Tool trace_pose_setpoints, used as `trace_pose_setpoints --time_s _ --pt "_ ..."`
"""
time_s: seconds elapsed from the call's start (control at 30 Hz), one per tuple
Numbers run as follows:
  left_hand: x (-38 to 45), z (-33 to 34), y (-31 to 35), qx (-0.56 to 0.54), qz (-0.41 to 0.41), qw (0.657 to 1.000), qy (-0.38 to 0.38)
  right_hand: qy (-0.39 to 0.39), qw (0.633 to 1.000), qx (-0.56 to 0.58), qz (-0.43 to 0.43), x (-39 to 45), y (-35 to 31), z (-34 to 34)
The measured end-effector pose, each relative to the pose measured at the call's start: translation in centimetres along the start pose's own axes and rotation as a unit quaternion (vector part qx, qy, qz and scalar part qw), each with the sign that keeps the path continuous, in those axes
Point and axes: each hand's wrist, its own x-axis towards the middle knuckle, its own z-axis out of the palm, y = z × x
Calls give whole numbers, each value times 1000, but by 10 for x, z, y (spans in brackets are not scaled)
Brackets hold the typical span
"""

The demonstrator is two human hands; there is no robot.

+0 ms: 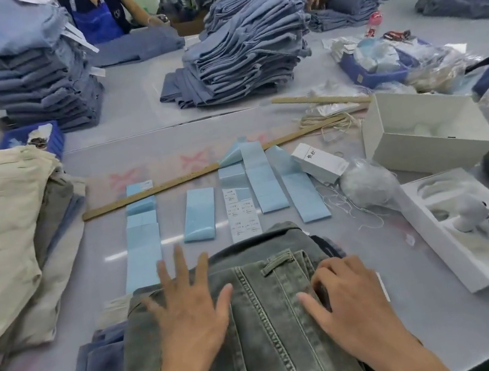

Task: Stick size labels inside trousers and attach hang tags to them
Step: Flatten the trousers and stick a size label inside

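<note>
Fingers (pixel 181 260) of the left hand (pixel 191 317) spread flat on grey-green folded trousers (pixel 269 320) at the table's (pixel 423 333) near edge; the right hand (pixel 349 300) curls onto the waistband, its grip unclear. Pale blue label strips (pixel 199 214) and a printed white label sheet (pixel 241 215), writing unreadable, lie beyond. Blue denim stacks (pixel 246 52) fill the far side.

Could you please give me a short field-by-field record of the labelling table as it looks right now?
work item: grey-green trousers, folded, waistband away from the person
left hand: flat on the trousers, fingers spread
right hand: on the trousers' right edge, fingers curled; what they hold cannot be told
label supply: blue label strips in a row beyond the trousers, one white printed sheet among them
across the strips: long wooden ruler
right side: open white box
far side: stacks of blue trousers
</note>
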Motion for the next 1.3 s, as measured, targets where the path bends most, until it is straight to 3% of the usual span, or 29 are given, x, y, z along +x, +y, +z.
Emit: trace_pose_setpoints --time_s 0.1,0.2,0.27,0.5,0.6,0.67,0.77,0.83,0.9,1.03,1.1,1.17,1.23,1.3 --pt "18 4 34 -243 170 955 -12 25 999 -28 -8 -5 -7 7" --pt "17 34 65 -137 254 958 -4 119 992 33 -4 -15 -1 24" --pt "10 52 68 -99 252 962 27 132 988 79 12 -22 6 34" --pt "6 57 67 -242 240 931 134 137 972 191 21 -21 19 38" --pt "-1 44 61 -422 185 876 145 140 951 268 66 -22 17 31" --pt "-5 37 48 -524 155 824 147 119 964 237 34 -19 14 25" --pt "-18 26 24 -598 145 774 149 64 981 183 4 -11 13 18" --pt "-28 19 10 -615 159 762 125 39 979 201 19 -7 14 14" --pt "-39 12 -2 -600 151 776 120 25 963 264 43 -2 15 11" --pt "-52 -6 -16 -516 151 836 110 19 937 343 65 7 17 7" --pt "-49 -23 -12 -448 161 879 17 21 935 350 52 6 13 5" --pt "-40 -43 -2 -270 170 934 -162 8 924 380 43 4 9 4" --pt "-32 -60 13 -104 196 936 -275 -14 877 476 64 2 1 1" --pt "-31 -63 37 -43 194 945 -261 -42 786 609 97 -1 -10 0"
